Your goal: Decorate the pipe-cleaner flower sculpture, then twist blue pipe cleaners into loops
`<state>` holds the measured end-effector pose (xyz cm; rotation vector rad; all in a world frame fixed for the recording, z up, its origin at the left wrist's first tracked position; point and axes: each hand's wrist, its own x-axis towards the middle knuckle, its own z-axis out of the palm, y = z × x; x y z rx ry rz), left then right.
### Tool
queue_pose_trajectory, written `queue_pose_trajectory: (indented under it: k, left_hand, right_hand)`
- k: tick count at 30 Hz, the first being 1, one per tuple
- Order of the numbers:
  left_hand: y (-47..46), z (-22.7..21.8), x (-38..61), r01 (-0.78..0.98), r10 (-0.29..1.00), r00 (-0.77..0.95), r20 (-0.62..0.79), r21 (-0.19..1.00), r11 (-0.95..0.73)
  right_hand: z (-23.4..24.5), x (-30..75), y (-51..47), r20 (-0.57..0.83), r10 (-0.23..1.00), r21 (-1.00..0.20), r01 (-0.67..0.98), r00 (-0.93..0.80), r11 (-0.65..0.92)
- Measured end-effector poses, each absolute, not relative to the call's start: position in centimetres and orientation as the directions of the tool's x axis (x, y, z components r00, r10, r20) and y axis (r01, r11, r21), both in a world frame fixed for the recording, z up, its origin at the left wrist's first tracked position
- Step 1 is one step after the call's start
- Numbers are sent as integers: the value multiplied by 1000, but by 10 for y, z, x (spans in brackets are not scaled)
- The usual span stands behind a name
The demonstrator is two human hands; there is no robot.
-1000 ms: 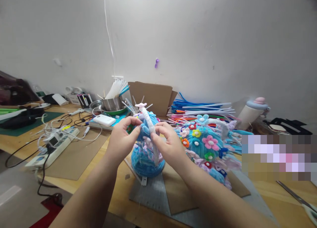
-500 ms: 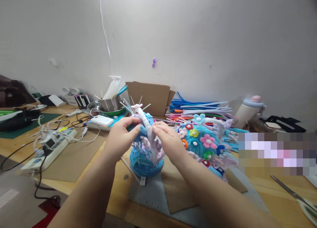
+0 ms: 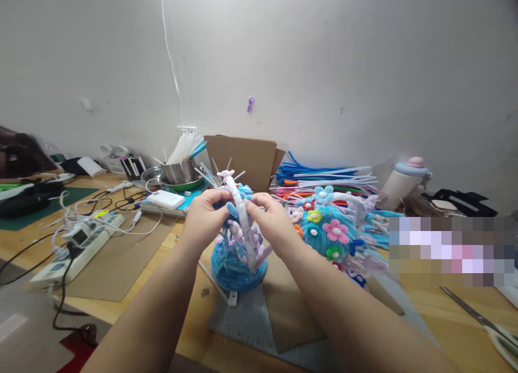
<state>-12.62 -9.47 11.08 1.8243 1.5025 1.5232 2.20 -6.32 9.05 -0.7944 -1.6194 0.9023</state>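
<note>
My left hand and my right hand meet in front of me, fingers pinched on a white fuzzy pipe-cleaner stem that rises at a slant, topped by a small pink flower. The stem carries blue and lilac petals. Right behind and below it stands a blue pipe-cleaner dome on the grey mat. Both hands are closed on the stem, the left from the left side, the right from the right.
A second blue dome covered in coloured flowers stands to the right. Behind lie bundled pipe cleaners, a cardboard box and a steel bowl. A power strip with cables lies left, scissors at right.
The view has shifted slightly; my hands have drawn a little closer together on the stem and stayed over the blue dome.
</note>
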Motion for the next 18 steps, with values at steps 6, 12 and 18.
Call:
queue_pose_trajectory:
  k: [6,12,18]
  left_hand:
    - [-95,113,-124,469,811,-187,554,776,-422]
    - [-111,126,-113,594,758,-13,652,615,-518]
    - [-116,123,-108,673,753,18,657,550,-495]
  right_hand:
    - [92,23,-67,427,879,-899,0,-213,437]
    - [88,23,-72,379,904,-925,-79,-197,371]
    - [90,21,-77,464,881,-886,-32,-88,463]
